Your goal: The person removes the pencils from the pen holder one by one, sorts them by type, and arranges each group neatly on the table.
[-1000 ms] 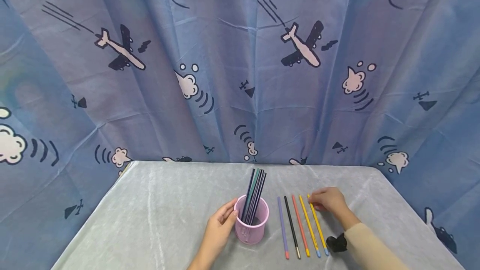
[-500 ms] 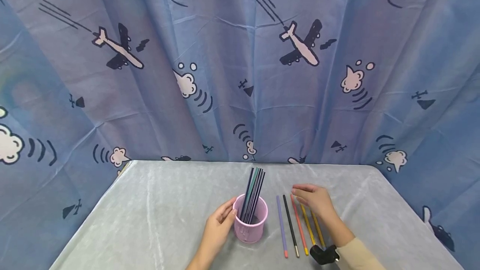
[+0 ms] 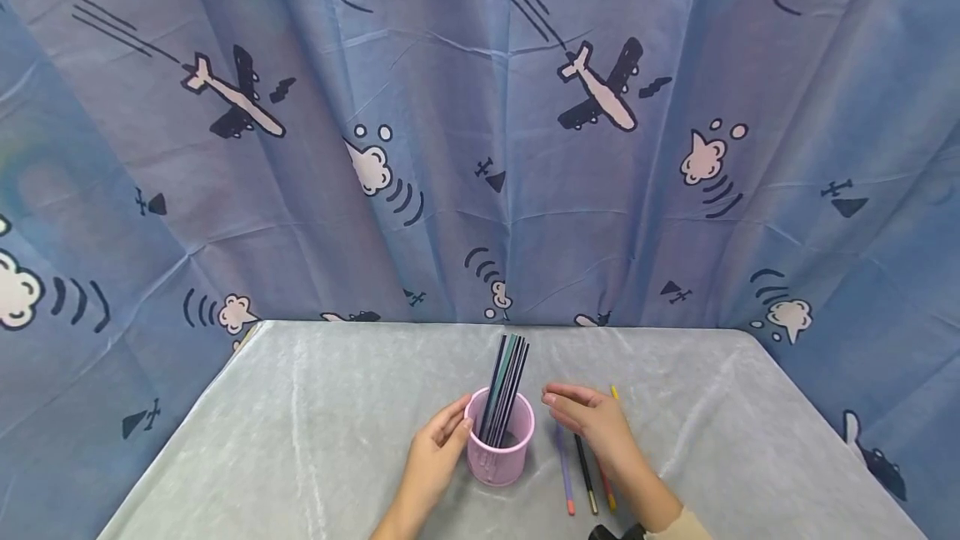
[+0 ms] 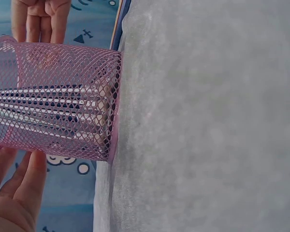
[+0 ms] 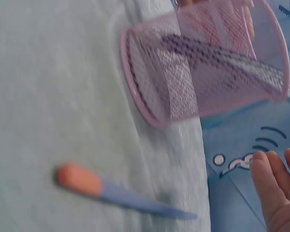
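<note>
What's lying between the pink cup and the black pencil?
The purple pencil lies between the cup and the black pencil, with a bare strip of cloth beside the cup. The head view shows it.

Room type couldn't be told, but it was a screened-off spot, with a blue curtain of cartoon planes, clouds and stars filling the background behind a pale cloth-covered table.

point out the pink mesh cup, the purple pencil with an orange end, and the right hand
Pink mesh cup [image 3: 500, 466]: head view, front wall below the rim.
Purple pencil [image 5: 129, 197]: right wrist view, middle of its shaft.
Right hand [image 3: 596, 427]: head view, middle of the hand.
</note>
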{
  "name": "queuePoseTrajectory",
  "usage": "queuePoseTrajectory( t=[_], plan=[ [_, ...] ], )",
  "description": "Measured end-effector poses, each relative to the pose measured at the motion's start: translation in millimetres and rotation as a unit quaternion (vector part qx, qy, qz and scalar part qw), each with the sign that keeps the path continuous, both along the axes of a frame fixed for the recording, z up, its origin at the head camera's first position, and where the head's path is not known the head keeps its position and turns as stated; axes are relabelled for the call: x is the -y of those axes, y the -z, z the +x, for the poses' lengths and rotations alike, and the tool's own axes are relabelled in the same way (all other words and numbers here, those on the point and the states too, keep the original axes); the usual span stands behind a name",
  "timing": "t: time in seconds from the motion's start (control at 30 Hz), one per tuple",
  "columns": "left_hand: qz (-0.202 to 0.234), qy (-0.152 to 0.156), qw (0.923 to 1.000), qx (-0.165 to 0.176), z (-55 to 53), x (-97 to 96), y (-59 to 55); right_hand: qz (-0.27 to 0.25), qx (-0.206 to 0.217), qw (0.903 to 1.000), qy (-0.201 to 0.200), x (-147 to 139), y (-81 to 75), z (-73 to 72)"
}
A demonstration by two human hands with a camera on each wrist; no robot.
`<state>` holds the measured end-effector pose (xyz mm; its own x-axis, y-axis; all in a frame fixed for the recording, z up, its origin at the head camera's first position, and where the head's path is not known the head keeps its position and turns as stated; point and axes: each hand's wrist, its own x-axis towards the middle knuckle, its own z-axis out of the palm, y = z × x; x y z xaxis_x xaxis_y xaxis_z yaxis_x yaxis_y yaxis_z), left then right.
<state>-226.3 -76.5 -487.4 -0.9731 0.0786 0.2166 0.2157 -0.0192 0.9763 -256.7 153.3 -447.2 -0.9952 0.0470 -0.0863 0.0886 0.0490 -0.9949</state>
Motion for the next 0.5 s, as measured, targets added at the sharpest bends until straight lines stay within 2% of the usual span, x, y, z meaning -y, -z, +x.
queuePoseTrajectory(
  t=[0.2,0.37,0.5],
  plan=[
    [-0.011,-0.001,0.9998,0.018,0.4,-0.2,4.0,-0.041,-0.013,0.9985,-0.035,7.0,11.8,9.8],
    [-0.018,-0.011,0.9998,0.005,-0.2,-0.1,3.1,-0.062,-0.023,0.9958,-0.063,12.3,14.2,14.0],
    [-0.015,-0.011,0.9998,-0.003,-0.3,-1.2,1.2,-0.071,-0.011,0.9967,-0.037,19.9,13.6,18.0]
  ],
)
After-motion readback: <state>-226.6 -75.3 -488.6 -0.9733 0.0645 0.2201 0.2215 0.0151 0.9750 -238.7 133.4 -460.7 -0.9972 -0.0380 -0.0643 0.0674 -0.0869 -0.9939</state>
